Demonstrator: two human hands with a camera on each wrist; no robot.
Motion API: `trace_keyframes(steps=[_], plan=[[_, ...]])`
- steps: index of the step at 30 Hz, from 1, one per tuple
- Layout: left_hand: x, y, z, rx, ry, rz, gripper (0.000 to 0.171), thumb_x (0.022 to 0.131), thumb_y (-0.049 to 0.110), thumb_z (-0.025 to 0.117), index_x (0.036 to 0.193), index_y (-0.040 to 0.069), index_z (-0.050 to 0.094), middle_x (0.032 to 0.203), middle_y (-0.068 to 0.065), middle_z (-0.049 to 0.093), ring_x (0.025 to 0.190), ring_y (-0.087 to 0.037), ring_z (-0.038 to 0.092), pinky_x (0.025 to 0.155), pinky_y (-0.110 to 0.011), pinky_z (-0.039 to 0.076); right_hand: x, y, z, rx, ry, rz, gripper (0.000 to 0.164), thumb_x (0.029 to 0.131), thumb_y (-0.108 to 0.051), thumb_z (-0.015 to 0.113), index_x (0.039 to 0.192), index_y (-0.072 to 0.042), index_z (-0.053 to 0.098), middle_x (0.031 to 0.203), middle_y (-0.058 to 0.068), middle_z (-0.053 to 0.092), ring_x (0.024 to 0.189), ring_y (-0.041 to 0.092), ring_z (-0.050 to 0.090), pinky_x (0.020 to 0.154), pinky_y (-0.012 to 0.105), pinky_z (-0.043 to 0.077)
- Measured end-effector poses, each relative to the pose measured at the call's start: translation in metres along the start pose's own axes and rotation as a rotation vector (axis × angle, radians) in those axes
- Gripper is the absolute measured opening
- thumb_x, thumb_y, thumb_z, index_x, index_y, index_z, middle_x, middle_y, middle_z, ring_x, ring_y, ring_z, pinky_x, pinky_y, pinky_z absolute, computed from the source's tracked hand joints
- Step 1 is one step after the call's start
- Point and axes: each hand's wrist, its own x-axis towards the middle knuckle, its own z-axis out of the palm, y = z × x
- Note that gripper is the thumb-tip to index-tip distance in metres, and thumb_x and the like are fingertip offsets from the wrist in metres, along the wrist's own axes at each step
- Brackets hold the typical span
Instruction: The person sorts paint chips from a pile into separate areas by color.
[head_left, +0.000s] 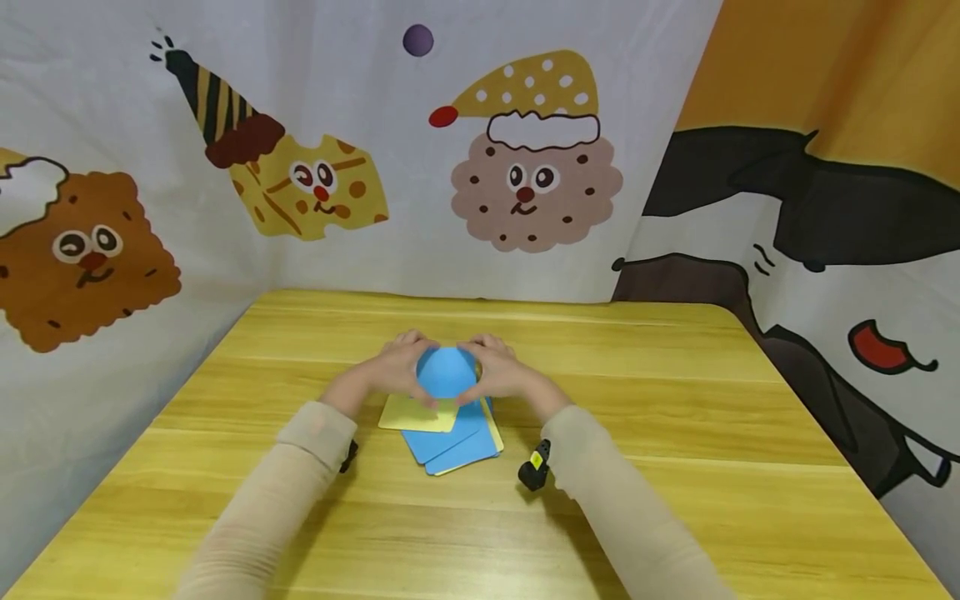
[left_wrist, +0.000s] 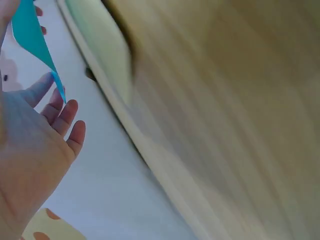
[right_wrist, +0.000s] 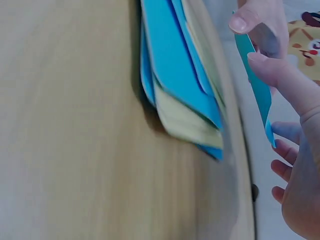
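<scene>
A blue card [head_left: 447,372] is held up between both hands above a loose pile, and its surface looks bent. My left hand [head_left: 396,367] pinches its left edge, while my right hand [head_left: 501,368] pinches the right edge. Seen from the right wrist, the card [right_wrist: 259,92] curves between the thumb and fingers. In the left wrist view the left hand's [left_wrist: 37,135] lower fingers spread past the card's corner. Below lie overlapping blue cards [head_left: 453,440] and a yellow card [head_left: 412,416], part of the pile hidden by the hands.
The pile sits on a wood-grain table [head_left: 645,517]. Behind the table hangs a white curtain [head_left: 420,167] with cartoon figures. A black wrist device [head_left: 534,468] hangs under the right sleeve [head_left: 607,475].
</scene>
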Motion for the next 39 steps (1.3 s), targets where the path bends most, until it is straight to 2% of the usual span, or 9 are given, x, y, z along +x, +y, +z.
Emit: trace_keyframes(steps=[8,13,20,28,39], plan=[[0.016,0.030,0.003,-0.032,0.064,0.043,0.104,0.061,0.046,0.088,0.142,0.000,0.042,0.129,-0.013,0.040,0.115,-0.030,0.038,0.093,-0.050,0.035,-0.026,0.017,-0.022,0.029,0.049,-0.006,0.101,0.069,-0.044,0.085,0.150,-0.013,0.033,0.146,0.010,0.029,0.128,0.031,0.028,0.101,0.055,0.028],[0.031,0.052,0.006,-0.069,0.065,0.033,0.103,0.061,0.044,0.088,0.143,0.002,0.041,0.132,-0.012,0.038,0.118,-0.028,0.036,0.096,-0.049,0.033,-0.043,0.029,-0.037,-0.005,0.086,-0.002,0.102,0.067,-0.045,0.085,0.149,-0.014,0.034,0.146,0.010,0.028,0.130,0.030,0.027,0.102,0.055,0.025],[0.055,0.077,0.020,-0.077,0.056,0.033,0.104,0.063,0.047,0.087,0.145,0.005,0.039,0.137,-0.010,0.035,0.122,-0.027,0.035,0.100,-0.047,0.031,-0.068,0.049,-0.054,-0.015,0.129,-0.003,0.102,0.066,-0.041,0.086,0.148,-0.010,0.035,0.145,0.015,0.029,0.129,0.033,0.027,0.100,0.060,0.025],[0.086,0.094,0.042,-0.071,0.066,0.074,0.107,0.063,0.053,0.085,0.147,0.006,0.037,0.140,-0.009,0.034,0.126,-0.026,0.033,0.103,-0.046,0.026,-0.089,0.079,-0.066,-0.020,0.147,0.050,0.103,0.065,-0.044,0.086,0.148,-0.008,0.036,0.143,0.015,0.030,0.128,0.036,0.027,0.099,0.063,0.025],[0.118,0.111,0.067,-0.175,0.048,0.016,0.109,0.065,0.049,0.086,0.150,0.008,0.032,0.143,-0.007,0.030,0.127,-0.028,0.032,0.101,-0.048,0.031,-0.100,0.115,-0.076,0.013,0.125,0.083,0.102,0.068,-0.038,0.086,0.148,-0.002,0.032,0.145,0.018,0.027,0.130,0.039,0.027,0.098,0.065,0.028]])
